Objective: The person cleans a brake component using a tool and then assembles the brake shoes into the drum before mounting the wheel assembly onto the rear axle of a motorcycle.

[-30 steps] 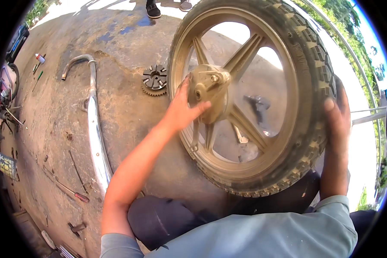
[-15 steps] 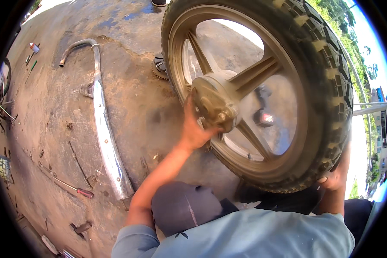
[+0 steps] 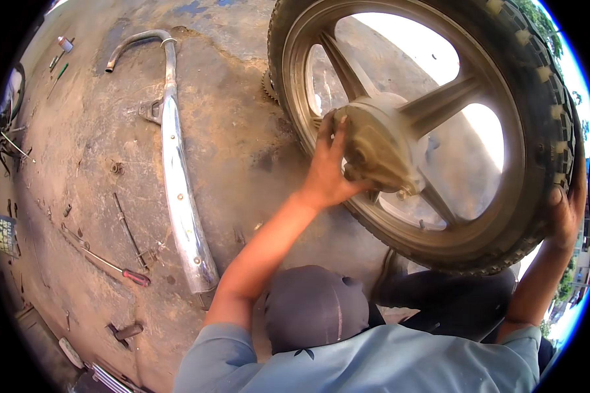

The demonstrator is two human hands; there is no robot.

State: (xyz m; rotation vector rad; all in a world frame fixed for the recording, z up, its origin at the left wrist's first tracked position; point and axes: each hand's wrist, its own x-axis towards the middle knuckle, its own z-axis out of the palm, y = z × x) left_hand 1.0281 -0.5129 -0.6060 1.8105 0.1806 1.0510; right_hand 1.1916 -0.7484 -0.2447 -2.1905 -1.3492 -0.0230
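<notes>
We hold a spoked wheel [image 3: 439, 108] tilted between our two hands, its face turned toward our left. Our left hand [image 3: 331, 171] is partly open, fingers and thumb spread around the near edge of the dusty drum cover [image 3: 381, 147] at the hub, gripping it. Our right hand [image 3: 565, 216] is curved around the outer side of the knobbly tyre [image 3: 543, 105], thumb against the rubber; its fingers are mostly hidden, so we cannot tell how far they close. Whether the tyre touches the floor [image 3: 242, 164] we cannot tell either.

Just beyond our left hand, a toothed sprocket [image 3: 267, 86] shows partly behind the tyre. Further to the left of that hand lies a long exhaust pipe [image 3: 179, 173] with a shiny silver muffler, and past it, nearer to us, a red-handled screwdriver [image 3: 136, 278] and a hammer [image 3: 128, 332]. Well beyond, far left of both hands, lies a small bottle [image 3: 65, 44].
</notes>
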